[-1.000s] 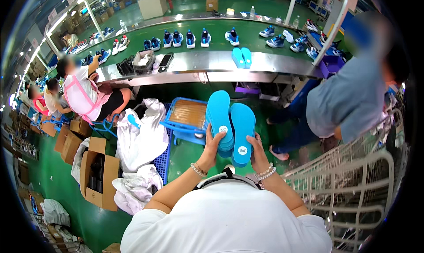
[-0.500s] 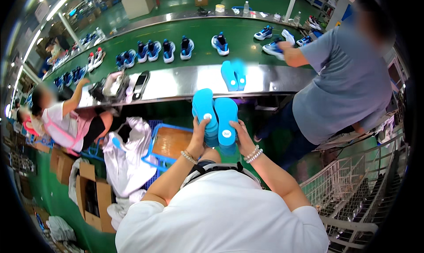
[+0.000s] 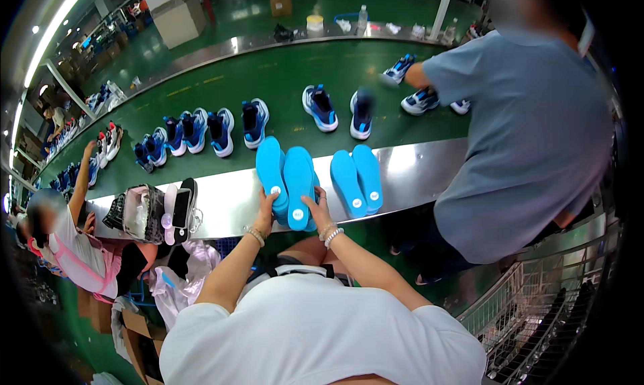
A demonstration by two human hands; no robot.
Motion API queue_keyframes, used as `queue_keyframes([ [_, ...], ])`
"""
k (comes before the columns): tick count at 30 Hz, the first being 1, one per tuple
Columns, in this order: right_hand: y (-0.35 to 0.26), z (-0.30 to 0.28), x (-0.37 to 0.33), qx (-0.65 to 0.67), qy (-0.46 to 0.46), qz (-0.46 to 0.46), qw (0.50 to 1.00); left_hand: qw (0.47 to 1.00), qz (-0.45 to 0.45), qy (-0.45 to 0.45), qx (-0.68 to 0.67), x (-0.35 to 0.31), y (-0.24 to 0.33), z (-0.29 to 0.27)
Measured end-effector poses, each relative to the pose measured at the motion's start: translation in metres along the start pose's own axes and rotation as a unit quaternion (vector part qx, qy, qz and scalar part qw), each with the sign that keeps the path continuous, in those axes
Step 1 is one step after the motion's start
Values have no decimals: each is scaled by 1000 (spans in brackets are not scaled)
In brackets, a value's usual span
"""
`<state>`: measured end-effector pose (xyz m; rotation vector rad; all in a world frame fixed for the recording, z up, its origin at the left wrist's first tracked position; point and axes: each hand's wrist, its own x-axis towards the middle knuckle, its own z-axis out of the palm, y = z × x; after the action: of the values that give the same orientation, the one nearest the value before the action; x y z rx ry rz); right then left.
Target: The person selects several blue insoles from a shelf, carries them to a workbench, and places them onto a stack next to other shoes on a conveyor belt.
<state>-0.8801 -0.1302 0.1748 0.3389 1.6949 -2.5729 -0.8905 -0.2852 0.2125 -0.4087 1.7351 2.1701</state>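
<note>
Two stacks of bright blue insoles are in my hands over the metal ledge's near edge. My left hand point(image 3: 265, 210) grips the left stack of insoles point(image 3: 270, 167), thumb on its heel by a round white mark. Wrapped around the right stack of insoles point(image 3: 298, 180) is my right hand point(image 3: 319, 207), its thumb at the heel end. To the right, another pair of blue insoles point(image 3: 346, 183) lies on the ledge, apart from my hands. Blue-and-white sneakers point(image 3: 255, 123) stand in a row on the green belt beyond.
A metal ledge point(image 3: 416, 163) runs along the green conveyor belt point(image 3: 282, 76). On it at left sit a basket point(image 3: 139, 210) and a phone point(image 3: 181, 207). At right a person in a grey shirt point(image 3: 516, 136) handles sneakers. Another person point(image 3: 87, 244) sits at left. A wire rack point(image 3: 530, 304) stands lower right.
My hands and the insole stacks have moved forward and left, over the ledge. My view has shifted closer to the belt. The sneakers have shifted, and the person at right has reached farther over the belt.
</note>
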Motion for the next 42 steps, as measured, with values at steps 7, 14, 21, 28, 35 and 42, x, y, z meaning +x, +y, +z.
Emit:
queue_keyframes([
  [7, -8, 10, -17, -117, -7, -73, 990, 990, -35, -129, 35, -24, 10, -36],
  [14, -25, -30, -15, 136, 1, -39, 990, 996, 84, -31, -5, 28, -17, -31],
  [21, 4, -51, -4, -47, -4, -182, 982, 982, 179, 44, -46, 41, -23, 23],
  [28, 18, -90, 12, -401, 38, -252, 880, 962, 258, 71, 51, 76, -42, 47],
  [35, -76, 15, -76, -216, 284, -248, 901, 810, 504, 215, 207, 124, 91, -96],
  [42, -175, 164, -153, -29, -333, -459, 823, 740, 402, 453, 291, 249, 205, -281],
])
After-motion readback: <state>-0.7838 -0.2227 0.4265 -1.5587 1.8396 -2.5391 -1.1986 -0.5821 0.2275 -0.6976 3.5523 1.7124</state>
